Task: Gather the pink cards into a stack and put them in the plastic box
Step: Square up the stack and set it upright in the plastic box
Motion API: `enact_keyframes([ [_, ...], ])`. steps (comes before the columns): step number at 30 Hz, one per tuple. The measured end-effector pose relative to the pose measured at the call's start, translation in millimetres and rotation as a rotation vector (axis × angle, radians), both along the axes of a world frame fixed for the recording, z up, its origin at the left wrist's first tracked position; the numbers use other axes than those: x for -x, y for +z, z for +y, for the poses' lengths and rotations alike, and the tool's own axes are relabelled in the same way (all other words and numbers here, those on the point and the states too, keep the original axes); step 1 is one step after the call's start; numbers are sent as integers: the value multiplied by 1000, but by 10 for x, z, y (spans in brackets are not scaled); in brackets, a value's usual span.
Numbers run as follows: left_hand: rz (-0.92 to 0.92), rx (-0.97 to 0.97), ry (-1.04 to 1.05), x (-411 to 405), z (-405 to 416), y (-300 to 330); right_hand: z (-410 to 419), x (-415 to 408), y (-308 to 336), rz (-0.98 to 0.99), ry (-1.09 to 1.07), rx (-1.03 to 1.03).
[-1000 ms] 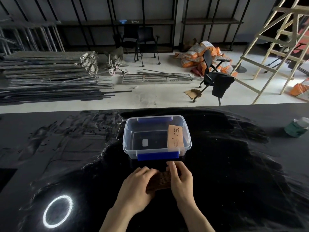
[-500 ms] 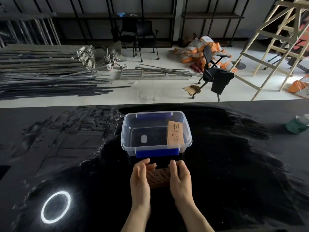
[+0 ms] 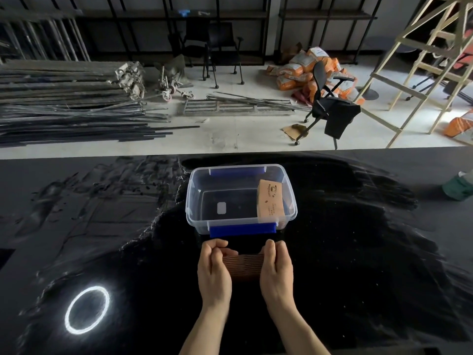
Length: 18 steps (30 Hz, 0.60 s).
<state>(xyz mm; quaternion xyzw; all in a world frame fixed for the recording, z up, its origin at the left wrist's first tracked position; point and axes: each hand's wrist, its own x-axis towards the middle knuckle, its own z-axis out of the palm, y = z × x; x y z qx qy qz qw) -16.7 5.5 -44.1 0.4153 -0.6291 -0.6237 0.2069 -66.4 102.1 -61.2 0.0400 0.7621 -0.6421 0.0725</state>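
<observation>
A stack of pink cards (image 3: 243,266) stands on edge on the black table, just in front of the clear plastic box (image 3: 194,190). My left hand (image 3: 214,272) presses the stack's left end and my right hand (image 3: 276,272) presses its right end, fingers curled over the top corners. The box has blue clips at its near and far rims. Inside it, one pink card (image 3: 270,202) leans against the right wall.
A green bottle (image 3: 458,187) lies at the table's right edge. A bright ring of reflected light (image 3: 87,310) shows on the table at the left. Beyond the far table edge are metal bars, an office chair and a wooden frame on the floor.
My left hand has shifted from covering the stack's top to gripping its left end. Both hands now squeeze the stack from the sides. The box and its card have not moved.
</observation>
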Motion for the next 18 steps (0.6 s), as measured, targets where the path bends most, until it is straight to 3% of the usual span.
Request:
enact_keyframes([
  [3, 53, -88, 14, -13, 7, 70, -1, 3, 20, -27, 8, 17],
  [7, 10, 73, -20, -19, 14, -10, 1, 3, 30, 18, 23, -7],
  [14, -67, 149, -107, -39, -54, -32, -1, 14, 24, -5, 45, -56],
  [16, -102, 258, -196, -91, -90, -18, 1, 7, 27, -11, 44, -66],
  [18, -145, 501, -287, -158, -136, 53, 0, 2, 50, -17, 44, -69],
])
